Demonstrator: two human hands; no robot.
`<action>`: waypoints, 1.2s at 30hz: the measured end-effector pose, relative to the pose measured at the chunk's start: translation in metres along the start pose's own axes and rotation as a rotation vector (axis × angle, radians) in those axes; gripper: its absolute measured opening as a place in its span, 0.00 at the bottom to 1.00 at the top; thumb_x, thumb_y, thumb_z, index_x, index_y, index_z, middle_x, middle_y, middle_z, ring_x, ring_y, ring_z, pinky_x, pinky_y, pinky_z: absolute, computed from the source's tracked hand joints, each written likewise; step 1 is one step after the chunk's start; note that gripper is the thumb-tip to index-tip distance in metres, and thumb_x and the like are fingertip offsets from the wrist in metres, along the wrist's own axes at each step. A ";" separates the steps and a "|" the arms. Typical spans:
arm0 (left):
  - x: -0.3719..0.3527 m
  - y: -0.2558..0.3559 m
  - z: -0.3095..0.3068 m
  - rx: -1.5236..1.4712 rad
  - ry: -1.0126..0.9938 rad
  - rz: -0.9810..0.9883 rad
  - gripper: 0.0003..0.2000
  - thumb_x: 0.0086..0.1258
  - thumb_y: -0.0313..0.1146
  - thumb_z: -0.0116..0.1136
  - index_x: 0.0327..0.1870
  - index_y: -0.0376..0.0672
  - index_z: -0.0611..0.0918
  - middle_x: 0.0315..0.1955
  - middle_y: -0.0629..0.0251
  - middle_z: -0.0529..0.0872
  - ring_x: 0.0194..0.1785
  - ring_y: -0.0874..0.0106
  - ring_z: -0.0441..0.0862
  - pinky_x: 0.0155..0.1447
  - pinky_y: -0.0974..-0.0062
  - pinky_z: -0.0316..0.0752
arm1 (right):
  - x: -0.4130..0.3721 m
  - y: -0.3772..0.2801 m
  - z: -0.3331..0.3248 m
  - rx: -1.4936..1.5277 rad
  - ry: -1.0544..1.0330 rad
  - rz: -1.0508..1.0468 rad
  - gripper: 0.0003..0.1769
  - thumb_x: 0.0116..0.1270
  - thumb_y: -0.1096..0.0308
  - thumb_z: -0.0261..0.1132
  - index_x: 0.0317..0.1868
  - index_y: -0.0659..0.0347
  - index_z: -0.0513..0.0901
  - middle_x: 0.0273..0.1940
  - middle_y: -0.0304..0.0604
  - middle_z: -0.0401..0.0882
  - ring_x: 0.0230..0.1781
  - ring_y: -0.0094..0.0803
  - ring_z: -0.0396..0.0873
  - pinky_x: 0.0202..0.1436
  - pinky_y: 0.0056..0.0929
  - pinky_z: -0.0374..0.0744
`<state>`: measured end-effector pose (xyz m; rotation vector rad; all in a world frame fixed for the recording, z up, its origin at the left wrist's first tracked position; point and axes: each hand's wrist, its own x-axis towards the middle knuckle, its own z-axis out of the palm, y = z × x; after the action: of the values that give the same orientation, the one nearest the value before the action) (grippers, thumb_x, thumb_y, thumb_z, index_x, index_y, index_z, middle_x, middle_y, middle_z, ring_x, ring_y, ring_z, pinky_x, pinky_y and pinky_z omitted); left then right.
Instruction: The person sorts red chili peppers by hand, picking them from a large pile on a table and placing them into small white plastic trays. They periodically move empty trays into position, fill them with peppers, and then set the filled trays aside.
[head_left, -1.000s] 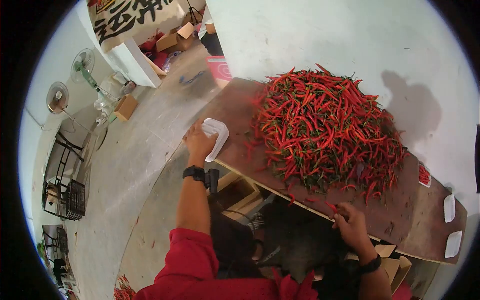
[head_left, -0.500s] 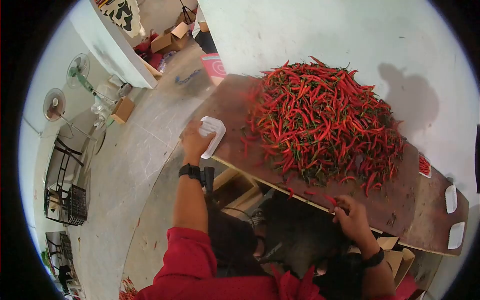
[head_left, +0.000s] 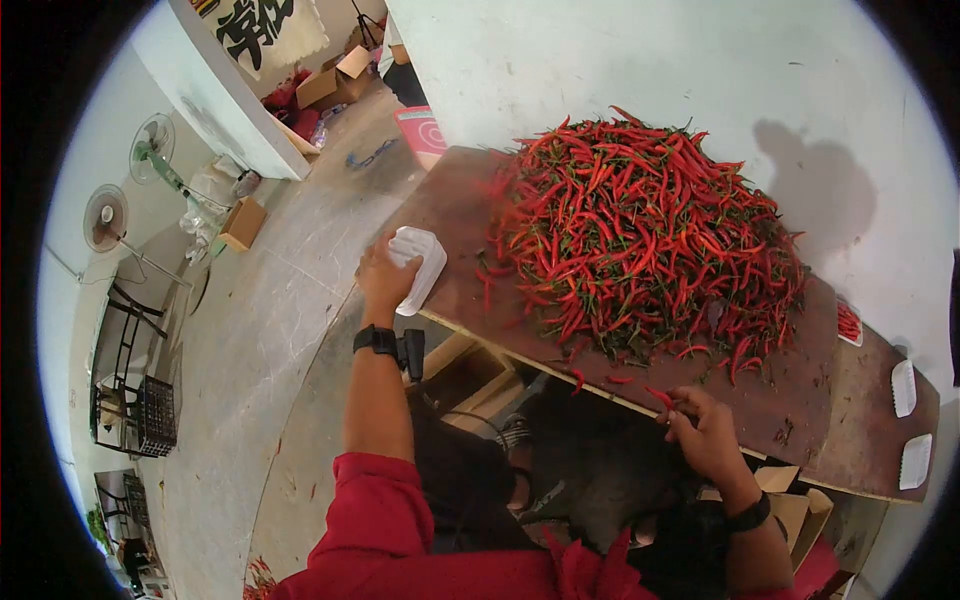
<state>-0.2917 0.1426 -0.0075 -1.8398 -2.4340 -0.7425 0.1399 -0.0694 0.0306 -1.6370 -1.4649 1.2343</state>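
Now the fingers [head_left: 682,412] of the right hand [head_left: 708,442] are pinched together on a single red chilli [head_left: 660,397] at the near edge of the surface [head_left: 800,425], just beside a few loose pods that lie apart from the heap. I judge the chilli to be very light, slender and smooth-skinned. It should bend a little, but would likely bruise or snap under a hard squeeze. A light pinch high on the pod, near the stalk, looks the safest hold.

The left hand [head_left: 385,282] has its fingers curled shut over the near-left rim of a white foam tray [head_left: 424,262]. The tray lies on the left end of the surface, close to the edge and apart from the heap. It looks almost weightless, and stiff yet brittle, so thin foam like this probably dents or cracks under a pressing thumb. The rim, where the hand already has it, seems the sound place to grip.

Further out, a big pile of red chillies [head_left: 640,225] with green stalks fills the middle and far side of the surface, up against the pale wall. At the right end lie a small tray holding chillies [head_left: 848,325] and two white trays [head_left: 903,388]. A black watch [head_left: 378,341] sits on the left wrist.
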 end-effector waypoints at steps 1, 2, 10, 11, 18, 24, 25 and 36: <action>-0.001 0.004 -0.003 0.043 -0.029 -0.034 0.35 0.49 0.47 0.68 0.61 0.48 0.71 0.58 0.56 0.74 0.62 0.55 0.70 0.63 0.53 0.63 | 0.000 0.002 0.001 0.000 -0.001 0.001 0.15 0.64 0.78 0.56 0.52 0.72 0.73 0.38 0.52 0.83 0.35 0.29 0.82 0.35 0.25 0.79; -0.002 0.002 0.000 0.043 -0.030 -0.035 0.35 0.49 0.47 0.68 0.61 0.48 0.71 0.58 0.56 0.74 0.62 0.55 0.70 0.63 0.53 0.63 | 0.001 0.007 0.001 0.021 -0.003 -0.002 0.15 0.64 0.78 0.57 0.52 0.72 0.73 0.38 0.51 0.83 0.35 0.29 0.82 0.35 0.25 0.79; -0.003 -0.018 0.016 0.014 -0.034 0.065 0.44 0.44 0.53 0.71 0.66 0.50 0.67 0.63 0.55 0.68 0.68 0.56 0.61 0.66 0.51 0.59 | 0.000 0.002 0.000 -0.029 -0.003 0.010 0.15 0.64 0.77 0.56 0.51 0.71 0.74 0.36 0.50 0.83 0.31 0.28 0.82 0.34 0.25 0.79; -0.003 -0.019 0.018 0.014 -0.036 0.068 0.44 0.44 0.53 0.71 0.66 0.50 0.67 0.63 0.55 0.68 0.68 0.56 0.61 0.66 0.51 0.59 | 0.000 0.006 0.001 -0.019 0.011 0.006 0.15 0.63 0.77 0.57 0.51 0.71 0.74 0.35 0.49 0.83 0.30 0.27 0.82 0.33 0.25 0.78; -0.001 -0.002 -0.005 -0.003 0.027 -0.042 0.41 0.44 0.52 0.71 0.63 0.48 0.71 0.54 0.53 0.78 0.58 0.52 0.74 0.59 0.55 0.69 | -0.002 -0.001 -0.001 -0.033 0.015 0.000 0.15 0.63 0.77 0.57 0.50 0.72 0.74 0.33 0.48 0.83 0.27 0.27 0.81 0.32 0.25 0.78; -0.004 0.031 -0.013 -0.619 -0.039 0.075 0.34 0.54 0.48 0.68 0.60 0.41 0.71 0.48 0.59 0.80 0.52 0.62 0.77 0.52 0.65 0.73 | 0.000 0.004 -0.002 0.196 -0.038 0.067 0.14 0.65 0.74 0.54 0.50 0.69 0.71 0.36 0.46 0.81 0.31 0.27 0.79 0.36 0.24 0.76; -0.013 0.052 -0.017 -0.968 -0.217 0.071 0.32 0.57 0.45 0.66 0.60 0.39 0.70 0.47 0.62 0.80 0.50 0.67 0.76 0.52 0.68 0.73 | 0.001 0.004 -0.003 0.198 -0.020 0.074 0.14 0.65 0.74 0.54 0.50 0.69 0.71 0.36 0.46 0.81 0.31 0.27 0.79 0.36 0.24 0.76; -0.179 0.205 0.010 -1.075 -1.337 0.142 0.35 0.68 0.46 0.56 0.69 0.39 0.56 0.52 0.58 0.73 0.53 0.70 0.73 0.57 0.70 0.68 | -0.002 -0.005 -0.004 0.547 -0.027 0.073 0.16 0.61 0.69 0.63 0.49 0.62 0.72 0.37 0.41 0.79 0.36 0.25 0.79 0.34 0.19 0.74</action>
<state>-0.0469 0.0246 0.0086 -3.8913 -2.4360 -1.2012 0.1416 -0.0695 0.0366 -1.3087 -0.9654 1.5355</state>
